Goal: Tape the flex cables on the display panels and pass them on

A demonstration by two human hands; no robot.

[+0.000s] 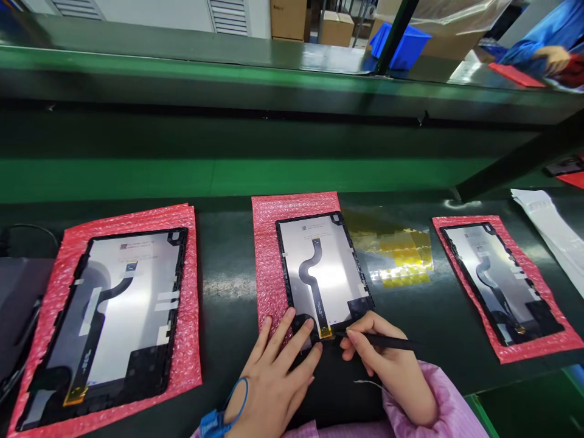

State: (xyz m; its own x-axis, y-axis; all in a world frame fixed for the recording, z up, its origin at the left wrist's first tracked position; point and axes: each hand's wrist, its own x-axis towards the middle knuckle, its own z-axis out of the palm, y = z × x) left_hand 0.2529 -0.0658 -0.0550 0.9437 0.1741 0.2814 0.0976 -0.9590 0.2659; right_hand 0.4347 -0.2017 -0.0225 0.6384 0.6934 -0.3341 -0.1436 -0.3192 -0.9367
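In the head view a tablet screen (328, 267) lies back up in the middle, partly on a pink bubble-wrap sheet (269, 243). A dark flex cable (314, 286) winds down its back to an amber end at the near edge. My left hand (274, 377), a blue strap at its wrist, rests with spread fingers on the screen's near left corner. Between the fingers of my right hand (387, 353) is a slim black tweezers-like tool (387, 342). Its tip is beside the cable's amber end; whether it touches cannot be made out.
Another screen (118, 316) on pink bubble wrap lies left, and one more (497, 280) lies right. Yellow tape pieces (406, 258) stick to the bench beside the middle screen. White paper (547, 225) is at far right. Beyond the raised green shelf (228, 67), a co-worker's hand (554, 59) shows.
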